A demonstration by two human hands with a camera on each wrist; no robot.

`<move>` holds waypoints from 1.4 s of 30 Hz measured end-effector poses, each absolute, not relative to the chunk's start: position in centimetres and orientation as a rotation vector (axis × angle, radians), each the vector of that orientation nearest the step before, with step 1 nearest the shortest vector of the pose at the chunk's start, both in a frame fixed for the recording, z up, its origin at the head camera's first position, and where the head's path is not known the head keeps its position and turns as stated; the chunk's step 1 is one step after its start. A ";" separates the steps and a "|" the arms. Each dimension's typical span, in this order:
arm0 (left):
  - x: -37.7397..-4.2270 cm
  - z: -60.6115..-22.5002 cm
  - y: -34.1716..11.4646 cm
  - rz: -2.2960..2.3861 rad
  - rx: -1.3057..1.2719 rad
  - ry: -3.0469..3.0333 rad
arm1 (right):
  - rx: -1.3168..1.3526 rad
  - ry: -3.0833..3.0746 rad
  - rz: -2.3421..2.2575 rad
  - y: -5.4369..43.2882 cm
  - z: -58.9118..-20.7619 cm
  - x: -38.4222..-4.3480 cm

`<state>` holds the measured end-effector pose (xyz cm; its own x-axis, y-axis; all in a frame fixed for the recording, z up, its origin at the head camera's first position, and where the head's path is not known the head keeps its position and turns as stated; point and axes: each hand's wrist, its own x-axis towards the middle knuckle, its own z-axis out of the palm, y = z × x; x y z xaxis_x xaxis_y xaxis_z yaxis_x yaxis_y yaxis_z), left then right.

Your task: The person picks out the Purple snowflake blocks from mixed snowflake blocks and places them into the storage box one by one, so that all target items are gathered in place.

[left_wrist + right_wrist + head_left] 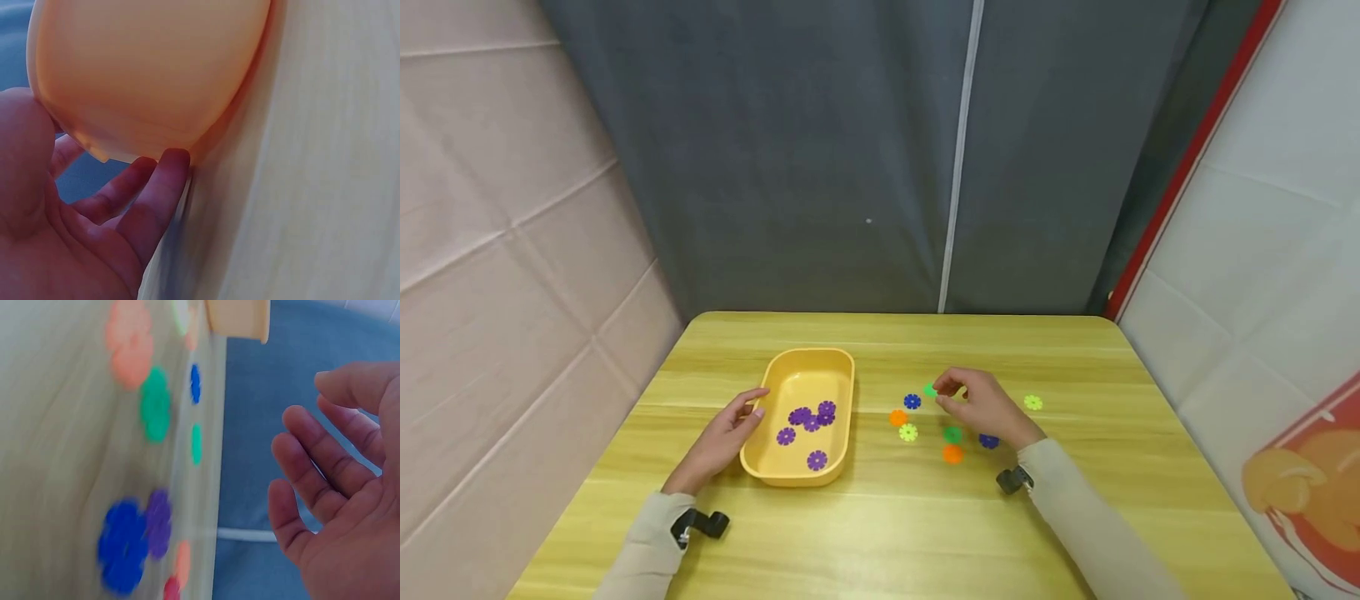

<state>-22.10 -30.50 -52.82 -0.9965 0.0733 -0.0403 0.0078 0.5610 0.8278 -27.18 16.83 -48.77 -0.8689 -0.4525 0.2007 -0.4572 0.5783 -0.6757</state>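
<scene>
My left hand (722,437) holds the left side of a yellow plastic tray (752,475), thumb at the rim and fingers against the outer wall, as the left wrist view shows from below. Inside the tray lie several purple flower-shaped discs (817,460). Above the table on the right hovers my right hand (988,408), its fingers loosely bent with nothing between them. In the head view its fingertips overlap a bright green disc (930,390). Under and around this hand are a darker green disc (155,405), a blue disc (124,547) and a purple disc (159,524), the last partly behind the blue one.
Left of the right hand lie a blue disc (912,402), an orange disc (898,418) and a yellow-green disc (908,432). Another orange disc (952,454) is nearer the front, another yellow-green disc (1033,402) farther right. A dark curtain (805,167) hangs behind the wooden table (880,542).
</scene>
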 end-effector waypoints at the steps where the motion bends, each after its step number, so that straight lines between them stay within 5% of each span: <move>1: -22.1 -52.8 -30.5 1.434 0.069 2.716 | 0.796 -2.794 1.186 17.2 -48.9 -27.1; 17: -21.7 -52.3 -30.1 1.440 0.043 2.695 | 0.663 -2.984 1.171 22.5 -51.2 -27.1; 42: -21.9 -52.6 -30.3 1.477 0.049 2.665 | 0.856 -3.048 1.037 21.9 -50.6 -27.5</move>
